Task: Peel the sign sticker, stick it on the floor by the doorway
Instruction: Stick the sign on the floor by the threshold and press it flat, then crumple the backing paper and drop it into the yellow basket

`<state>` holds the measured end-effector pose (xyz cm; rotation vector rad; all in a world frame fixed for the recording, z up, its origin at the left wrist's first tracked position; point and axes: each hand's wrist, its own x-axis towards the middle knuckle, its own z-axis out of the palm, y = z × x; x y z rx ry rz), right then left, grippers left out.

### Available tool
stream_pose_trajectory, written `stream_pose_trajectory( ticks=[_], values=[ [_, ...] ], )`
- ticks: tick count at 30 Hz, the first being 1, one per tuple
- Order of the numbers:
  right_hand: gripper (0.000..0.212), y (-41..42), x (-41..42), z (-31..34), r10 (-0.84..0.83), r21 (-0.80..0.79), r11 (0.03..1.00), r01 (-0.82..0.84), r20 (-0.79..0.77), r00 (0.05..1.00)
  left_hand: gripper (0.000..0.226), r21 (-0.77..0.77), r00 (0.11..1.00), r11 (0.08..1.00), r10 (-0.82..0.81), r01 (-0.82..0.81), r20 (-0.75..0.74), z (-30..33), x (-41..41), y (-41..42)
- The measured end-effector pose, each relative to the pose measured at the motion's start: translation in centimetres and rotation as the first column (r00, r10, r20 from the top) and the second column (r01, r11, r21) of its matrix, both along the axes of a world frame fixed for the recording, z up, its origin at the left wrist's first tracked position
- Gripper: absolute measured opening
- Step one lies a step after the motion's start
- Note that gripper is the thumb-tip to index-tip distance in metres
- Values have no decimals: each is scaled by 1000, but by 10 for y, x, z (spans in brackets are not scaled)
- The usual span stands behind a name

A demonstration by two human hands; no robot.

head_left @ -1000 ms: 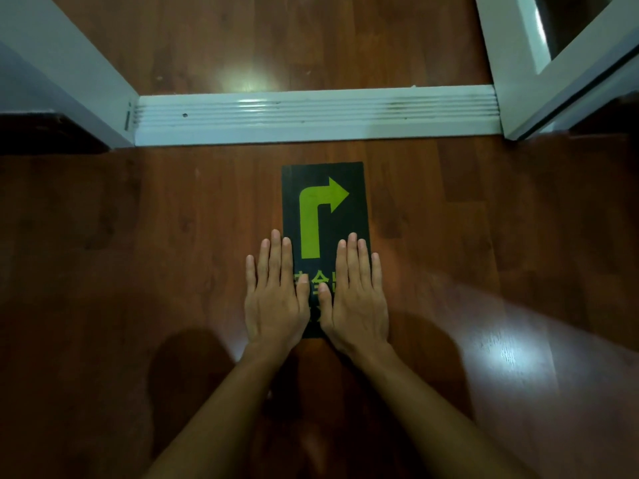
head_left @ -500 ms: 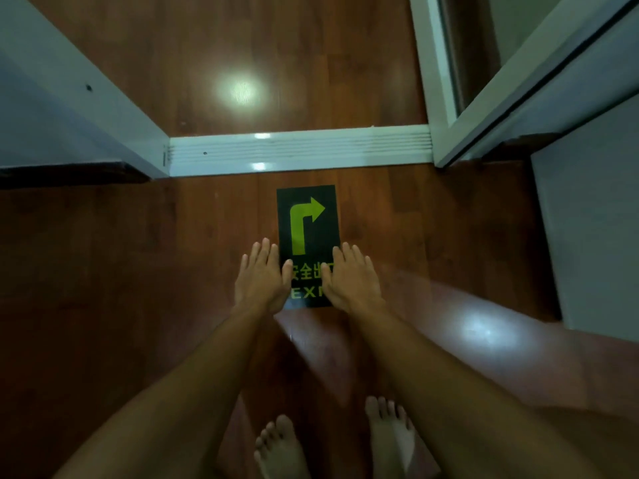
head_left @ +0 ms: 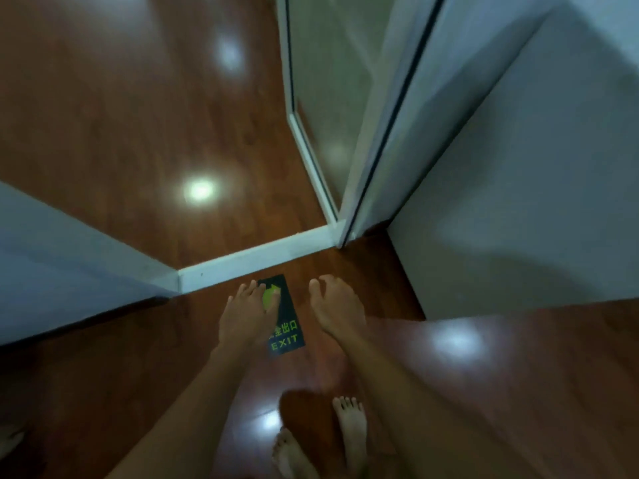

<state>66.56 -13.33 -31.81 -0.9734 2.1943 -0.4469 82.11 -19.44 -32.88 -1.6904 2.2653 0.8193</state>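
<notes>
The sign sticker, black with a yellow-green arrow and the word EXIT, lies flat on the wooden floor just before the white door sill. My left hand hangs over the sticker's left part and hides much of the arrow, fingers apart. My right hand is to the right of the sticker, off it, with fingers loosely spread and nothing in it. Whether either hand touches the floor I cannot tell, as the frame is blurred.
A white door frame and a glass panel rise at the sill's right end. A pale wall stands to the right, another wall to the left. My bare feet stand behind the sticker.
My head has risen and the view has pulled back and tilted. Both hands have come off their flat press on the sticker's lower half; the right one moved off it to the right.
</notes>
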Motion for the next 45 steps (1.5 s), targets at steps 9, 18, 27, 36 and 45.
stream_pose_trajectory(
  ticks=[9, 18, 27, 36, 45],
  values=[
    [45, 71, -121, 215, -399, -377, 863, 337, -98, 912, 51, -191, 913, 963, -243, 188, -329, 220, -170, 37],
    [41, 165, -289, 307, -510, -528, 779, 338, -221, 831, 48, -336, 747, 870, -485, 360, -456, 315, -371, 108],
    [50, 220, -427, 333, -476, -432, 842, 322, -315, 821, 64, -315, 783, 873, -479, 373, -398, 336, -502, 145],
    [83, 222, -550, 344, -382, -223, 924, 311, -505, 774, 77, -272, 753, 887, -460, 372, -470, 344, -615, 137],
    [84, 195, -636, 317, -314, -91, 949, 301, -341, 886, 60, -108, 755, 919, -376, 380, -538, 319, -686, 99]
  ],
)
